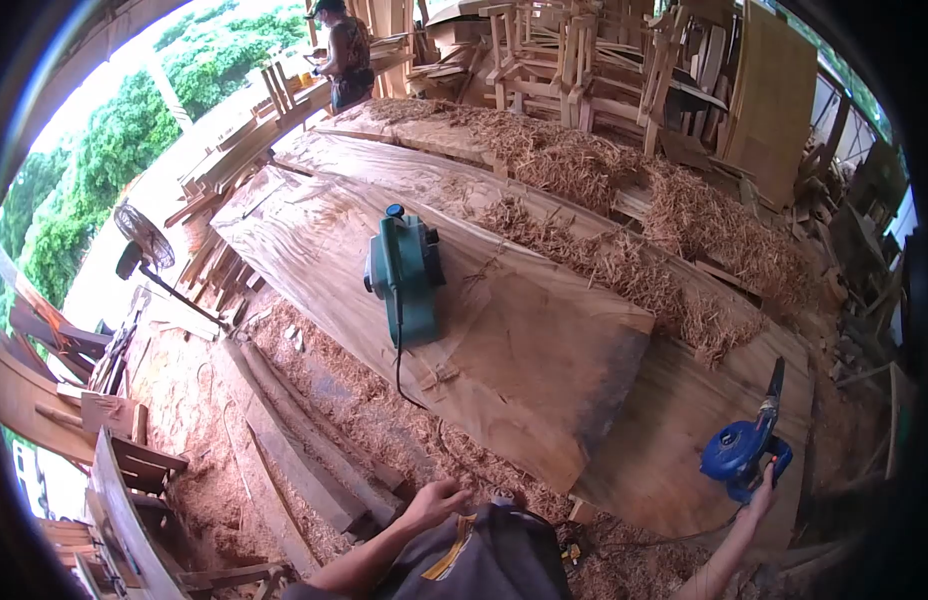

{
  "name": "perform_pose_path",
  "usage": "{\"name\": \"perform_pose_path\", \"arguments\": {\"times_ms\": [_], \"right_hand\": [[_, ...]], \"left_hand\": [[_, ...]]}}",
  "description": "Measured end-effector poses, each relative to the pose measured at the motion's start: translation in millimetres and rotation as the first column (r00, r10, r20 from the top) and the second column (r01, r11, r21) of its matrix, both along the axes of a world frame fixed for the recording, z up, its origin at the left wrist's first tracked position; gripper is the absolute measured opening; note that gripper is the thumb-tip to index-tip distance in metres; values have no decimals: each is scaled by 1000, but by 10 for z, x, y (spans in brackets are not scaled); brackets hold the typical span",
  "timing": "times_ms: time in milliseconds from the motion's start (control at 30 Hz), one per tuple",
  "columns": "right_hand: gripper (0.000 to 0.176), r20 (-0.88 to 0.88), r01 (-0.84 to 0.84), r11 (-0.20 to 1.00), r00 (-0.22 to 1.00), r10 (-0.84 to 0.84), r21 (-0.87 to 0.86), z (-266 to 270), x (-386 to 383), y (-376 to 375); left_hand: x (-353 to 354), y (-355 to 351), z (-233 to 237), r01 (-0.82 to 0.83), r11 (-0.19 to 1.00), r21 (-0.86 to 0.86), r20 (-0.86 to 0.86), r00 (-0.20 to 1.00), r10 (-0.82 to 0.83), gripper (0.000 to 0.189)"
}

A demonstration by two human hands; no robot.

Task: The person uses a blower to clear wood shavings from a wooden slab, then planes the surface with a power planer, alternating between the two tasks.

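The right hand (762,493) is holding a blue, black-nozzled handheld blower (734,450) over the lower brown wooden board (674,440), left (439,503) is hanging half-open, seemingly empty; likely blower handling, any move calling for steady grip.

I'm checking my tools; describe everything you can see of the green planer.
The planer has a green, plastic-looking housing with a blue-topped knob at its far end and black parts on its sides. It sits on the board, a dark cord running from its near end toward the board's edge. Neither the left hand nor the right hand touches it.
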State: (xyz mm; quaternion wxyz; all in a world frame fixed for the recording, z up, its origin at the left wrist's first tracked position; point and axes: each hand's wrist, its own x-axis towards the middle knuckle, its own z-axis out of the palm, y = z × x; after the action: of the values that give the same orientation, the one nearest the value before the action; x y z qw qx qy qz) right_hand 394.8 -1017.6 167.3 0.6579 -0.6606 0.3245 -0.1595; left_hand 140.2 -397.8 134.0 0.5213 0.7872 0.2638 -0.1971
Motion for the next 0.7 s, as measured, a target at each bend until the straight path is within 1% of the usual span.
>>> {"name": "perform_pose_path", "arguments": {"times_ms": [33,67,100,133,200,233,333,367,400,433,467,500,533,567,600,633,667,700], "right_hand": [[39,4,-31,999,999,31,-4,51,93,-77],[37,2,5,1000,1000,-5,3,57,179,-158],[36,1,39,999,999,-39,12,14,289,-231],[34,-1,70,997,998,-70,23,-25,388,-327],[35,-38,1,1000,999,0,17,-75,516,-578],[35,-61,-38,999,997,39,16,-113,556,-669],[59,-189,-209,944,968,163,-254,-94,582,-886],[68,-146,-215,915,974,174,-342,60,478,-706],[68,-231,-178,829,971,61,-530,59,457,-689],[69,-285,-158,699,956,-68,-697,58,420,-669],[69,-301,-152,535,932,-203,-831,80,423,-644],[64,-333,-209,482,924,-187,-851,562,255,-84],[62,-168,-91,419,974,-151,-903,451,269,-120],[60,-3,35,360,995,-104,-932,282,228,-214],[59,159,165,304,986,-47,-938,171,224,-226],[49,374,287,532,925,62,-796,176,215,65],[45,253,170,664,967,30,-729,211,169,347],[40,121,63,776,992,18,-627,246,105,599]], "left_hand": [[-169,25,-163,-52,998,29,8,999,52,44],[-270,54,-284,-104,993,56,18,995,103,44],[-288,72,-144,-61,993,99,-37,997,65,44],[-303,85,-106,-22,991,130,-49,998,28,45],[-347,95,-86,51,979,195,-81,996,-36,46],[-320,109,-73,119,967,225,-98,990,-99,48],[-171,184,-48,235,933,271,22,968,-250,46],[-48,198,110,254,932,258,18,963,-268,40],[16,230,152,196,950,245,68,974,-218,39],[68,259,175,139,964,228,118,978,-169,38],[147,306,212,80,974,212,174,978,-118,36],[230,362,298,19,963,271,193,978,-74,33],[308,455,350,-56,960,274,246,969,-14,31],[376,559,387,-129,954,272,295,954,45,30],[448,659,433,-200,944,264,341,934,103,28],[554,769,548,-281,932,228,383,906,180,27],[661,874,649,-358,915,188,421,870,254,27],[771,981,576,-453,885,110,582,751,312,29]]}}
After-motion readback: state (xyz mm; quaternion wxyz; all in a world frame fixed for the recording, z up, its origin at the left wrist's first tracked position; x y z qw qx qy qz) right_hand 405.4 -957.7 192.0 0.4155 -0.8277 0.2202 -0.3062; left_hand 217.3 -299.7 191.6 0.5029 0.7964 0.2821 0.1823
